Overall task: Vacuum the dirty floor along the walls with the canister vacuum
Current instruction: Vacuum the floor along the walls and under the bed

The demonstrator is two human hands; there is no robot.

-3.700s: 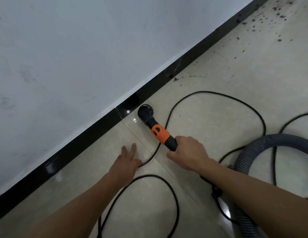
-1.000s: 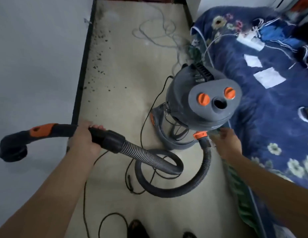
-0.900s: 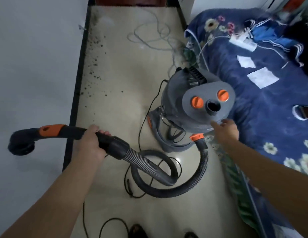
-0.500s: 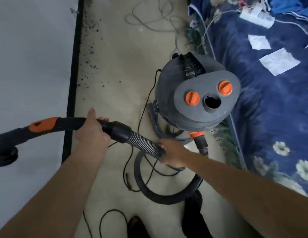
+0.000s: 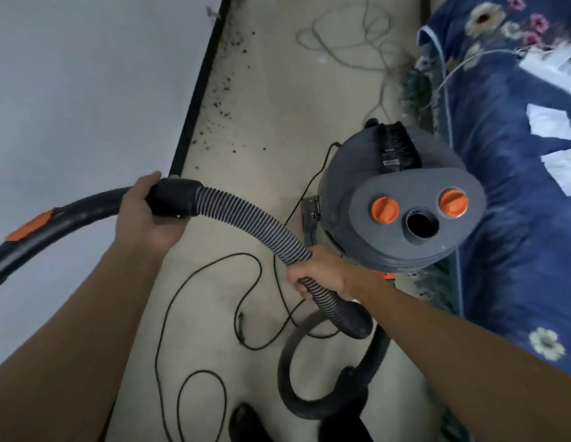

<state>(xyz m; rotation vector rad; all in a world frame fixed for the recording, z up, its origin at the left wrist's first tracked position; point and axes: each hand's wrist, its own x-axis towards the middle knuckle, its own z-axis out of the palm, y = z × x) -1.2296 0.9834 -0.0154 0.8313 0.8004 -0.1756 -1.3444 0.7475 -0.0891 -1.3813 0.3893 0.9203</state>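
1. Left hand: clenched round the black cuff where the wand meets the hose. The thumb lies on top of the cuff.
2. The wand curves off to the left in front of the wall and is held off the floor. There is an orange patch on its upper side. The nozzle end is out of frame.
3. Right hand: fingers wrapped round the ribbed hose, further down its length, just beside the canister.
4. Below the right hand the hose drops and makes a loop on the floor. Where it joins the canister is hidden by the right arm.
5. The canister stands upright on the floor, close against the blue flowered blanket. Its top carries two orange knobs and an open port.
6. A black cord lies in loose loops on the floor between the two arms.
7. Dark dirt is scattered along the black baseboard, beyond the left hand.
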